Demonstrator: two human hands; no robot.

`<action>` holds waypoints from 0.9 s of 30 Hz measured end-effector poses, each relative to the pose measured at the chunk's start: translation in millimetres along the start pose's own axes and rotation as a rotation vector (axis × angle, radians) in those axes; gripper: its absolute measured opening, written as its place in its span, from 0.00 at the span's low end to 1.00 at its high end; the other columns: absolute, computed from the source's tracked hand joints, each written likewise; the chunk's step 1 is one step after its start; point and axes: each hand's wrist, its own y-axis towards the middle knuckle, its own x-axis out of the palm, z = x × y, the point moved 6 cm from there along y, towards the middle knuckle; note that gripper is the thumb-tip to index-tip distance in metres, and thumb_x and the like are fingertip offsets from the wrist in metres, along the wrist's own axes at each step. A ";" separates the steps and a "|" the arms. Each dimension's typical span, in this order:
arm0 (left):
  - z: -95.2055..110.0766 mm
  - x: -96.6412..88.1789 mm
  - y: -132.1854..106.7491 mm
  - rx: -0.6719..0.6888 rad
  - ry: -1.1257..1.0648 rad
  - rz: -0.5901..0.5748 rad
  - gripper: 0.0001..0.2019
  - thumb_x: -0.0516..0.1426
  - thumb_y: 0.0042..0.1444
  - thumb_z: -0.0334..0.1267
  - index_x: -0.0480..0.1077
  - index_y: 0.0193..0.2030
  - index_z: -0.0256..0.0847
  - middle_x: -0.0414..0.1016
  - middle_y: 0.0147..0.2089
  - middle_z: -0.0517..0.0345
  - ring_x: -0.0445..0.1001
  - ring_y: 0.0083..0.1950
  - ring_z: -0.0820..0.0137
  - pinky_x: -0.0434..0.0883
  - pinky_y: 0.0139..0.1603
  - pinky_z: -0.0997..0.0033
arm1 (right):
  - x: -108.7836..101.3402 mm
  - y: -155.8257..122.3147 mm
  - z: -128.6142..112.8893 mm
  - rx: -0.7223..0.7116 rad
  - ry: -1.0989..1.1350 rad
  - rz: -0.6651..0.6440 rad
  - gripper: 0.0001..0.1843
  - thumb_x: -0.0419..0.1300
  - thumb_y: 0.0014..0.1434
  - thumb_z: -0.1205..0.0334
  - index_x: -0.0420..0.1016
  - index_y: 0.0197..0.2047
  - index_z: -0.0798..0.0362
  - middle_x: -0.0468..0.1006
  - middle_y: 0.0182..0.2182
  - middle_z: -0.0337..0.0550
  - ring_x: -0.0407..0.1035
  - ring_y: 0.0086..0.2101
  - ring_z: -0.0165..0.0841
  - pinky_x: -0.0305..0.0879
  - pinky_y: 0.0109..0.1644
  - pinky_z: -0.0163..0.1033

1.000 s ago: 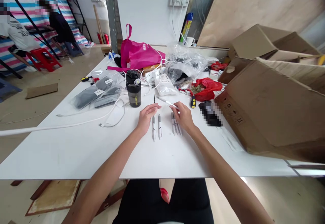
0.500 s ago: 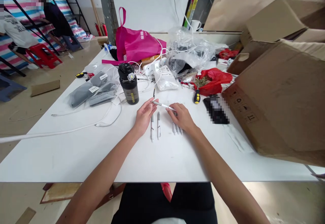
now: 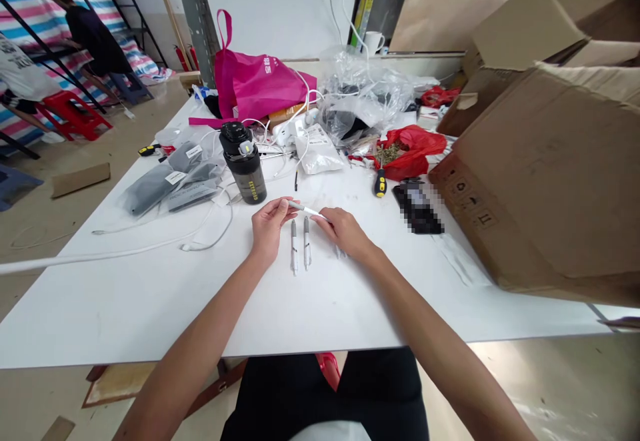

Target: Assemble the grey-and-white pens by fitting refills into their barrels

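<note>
Head-worn view, angled down at table (image 3: 125,307)

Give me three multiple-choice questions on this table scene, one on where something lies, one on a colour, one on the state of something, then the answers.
1. Where does the screwdriver with the yellow and black handle lie?
A. Just below the red plastic bag
B. At the table's front edge
C. Between the person's hands

2. What colour is the handled tote bag behind the black-lidded water bottle?
A. Green
B. Magenta
C. Blue

3. What state is the slim white pen in?
A. Lying untouched
B. Held between the left hand and right hand
C. Tucked inside the tote bag

1: A, its tip points up at the bag on the white table.
2: B, the bag shows bright magenta.
3: B, its ends meet the fingers of both hands.
</note>
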 end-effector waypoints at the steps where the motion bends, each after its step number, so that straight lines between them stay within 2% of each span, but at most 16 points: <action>1: 0.3 -1.7 -0.3 0.007 0.010 0.023 0.21 0.74 0.57 0.54 0.83 0.45 0.39 0.87 0.47 0.47 0.85 0.48 0.63 0.79 0.55 0.60 | 0.6 0.1 -1.2 -0.005 -0.022 -0.001 0.31 0.41 0.82 0.38 0.73 0.39 0.49 0.77 0.31 0.45 0.70 0.34 0.40 0.62 0.42 0.43; 5: -1.3 -7.5 1.0 -0.002 0.044 0.097 0.20 0.74 0.57 0.54 0.79 0.36 0.38 0.83 0.37 0.52 0.83 0.41 0.65 0.78 0.51 0.61 | 0.7 0.0 -3.9 -0.027 -0.103 0.002 0.32 0.41 0.81 0.37 0.74 0.40 0.50 0.78 0.32 0.48 0.70 0.34 0.41 0.60 0.40 0.43; 7: -2.7 -7.5 2.1 -0.033 0.048 0.102 0.21 0.73 0.58 0.54 0.75 0.34 0.39 0.81 0.36 0.54 0.82 0.42 0.66 0.78 0.49 0.63 | 0.1 -0.3 -3.5 -0.028 -0.112 0.006 0.31 0.42 0.82 0.38 0.74 0.41 0.50 0.77 0.32 0.48 0.70 0.34 0.41 0.60 0.40 0.43; 9: -2.1 -4.3 2.3 -0.047 0.010 0.075 0.20 0.74 0.57 0.53 0.75 0.39 0.40 0.83 0.44 0.53 0.82 0.49 0.65 0.77 0.49 0.65 | -0.7 -0.8 -2.5 -0.027 -0.092 0.012 0.30 0.42 0.82 0.39 0.74 0.41 0.50 0.77 0.32 0.47 0.70 0.34 0.40 0.60 0.41 0.43; 11: -0.8 3.3 1.6 -0.056 -0.062 -0.019 0.21 0.76 0.55 0.49 0.77 0.48 0.42 0.83 0.56 0.50 0.82 0.57 0.63 0.77 0.55 0.64 | -1.6 -1.3 -1.4 -0.024 -0.063 0.023 0.30 0.42 0.82 0.39 0.73 0.41 0.50 0.77 0.32 0.46 0.69 0.34 0.40 0.61 0.41 0.43; 12: -0.3 7.2 1.0 -0.059 -0.084 -0.071 0.22 0.76 0.54 0.48 0.77 0.51 0.43 0.83 0.59 0.49 0.81 0.60 0.62 0.77 0.58 0.63 | -2.0 -1.5 -0.9 -0.021 -0.051 0.027 0.30 0.42 0.82 0.39 0.73 0.40 0.49 0.77 0.32 0.46 0.69 0.34 0.40 0.61 0.41 0.43; 14: 0.3 9.9 0.3 -0.055 -0.059 -0.108 0.21 0.76 0.54 0.47 0.79 0.50 0.41 0.85 0.53 0.49 0.82 0.55 0.62 0.77 0.57 0.63 | -2.5 -1.6 -0.4 -0.015 -0.036 0.031 0.29 0.43 0.82 0.40 0.73 0.40 0.49 0.76 0.31 0.46 0.69 0.33 0.40 0.61 0.41 0.43; 16: 1.7 5.5 1.0 -0.021 0.022 -0.048 0.20 0.76 0.54 0.47 0.79 0.47 0.40 0.83 0.40 0.54 0.81 0.44 0.67 0.76 0.49 0.66 | -3.3 -1.4 -0.5 -0.009 -0.028 0.034 0.30 0.43 0.82 0.39 0.73 0.39 0.49 0.76 0.31 0.46 0.69 0.34 0.40 0.61 0.41 0.43; 17: 2.3 2.8 1.5 -0.009 0.046 -0.013 0.20 0.76 0.53 0.47 0.79 0.47 0.40 0.81 0.37 0.57 0.79 0.40 0.69 0.75 0.45 0.68 | -3.6 -1.2 -0.7 -0.007 -0.025 0.033 0.30 0.42 0.82 0.39 0.73 0.39 0.49 0.76 0.31 0.46 0.69 0.34 0.40 0.62 0.41 0.43; 19: 2.2 1.3 2.0 -0.019 0.029 -0.006 0.24 0.76 0.53 0.46 0.78 0.53 0.43 0.82 0.42 0.57 0.79 0.43 0.69 0.74 0.44 0.69 | -4.6 -1.0 -1.3 -0.004 -0.016 0.036 0.31 0.42 0.82 0.38 0.72 0.38 0.49 0.75 0.31 0.45 0.69 0.33 0.40 0.62 0.41 0.43; 21: 1.2 5.0 1.7 -0.063 -0.036 -0.075 0.27 0.76 0.54 0.44 0.76 0.59 0.45 0.83 0.56 0.52 0.81 0.53 0.65 0.75 0.50 0.67 | -5.5 -0.8 -1.9 -0.004 -0.011 0.038 0.31 0.42 0.81 0.37 0.71 0.37 0.48 0.74 0.30 0.45 0.68 0.33 0.39 0.61 0.40 0.43; 23: 1.3 9.3 0.6 -0.091 -0.078 -0.146 0.27 0.75 0.54 0.44 0.77 0.60 0.45 0.82 0.62 0.48 0.80 0.60 0.61 0.76 0.55 0.65 | -6.2 -0.9 -2.6 -0.008 -0.007 0.042 0.30 0.42 0.81 0.38 0.70 0.37 0.48 0.73 0.29 0.44 0.67 0.32 0.39 0.61 0.40 0.43; 25: 1.3 11.4 0.0 -0.098 -0.077 -0.176 0.23 0.75 0.54 0.44 0.80 0.55 0.42 0.84 0.57 0.47 0.81 0.58 0.60 0.76 0.54 0.65 | -6.5 -1.0 -3.2 -0.012 -0.004 0.043 0.30 0.43 0.82 0.39 0.70 0.37 0.48 0.73 0.29 0.44 0.66 0.32 0.39 0.61 0.40 0.43; 27: 1.0 9.6 0.4 -0.086 -0.045 -0.140 0.18 0.75 0.54 0.46 0.81 0.47 0.40 0.85 0.48 0.49 0.81 0.50 0.64 0.75 0.48 0.68 | -6.3 -1.0 -3.7 -0.016 0.003 0.043 0.29 0.43 0.82 0.39 0.71 0.38 0.48 0.74 0.30 0.45 0.67 0.33 0.39 0.61 0.40 0.43</action>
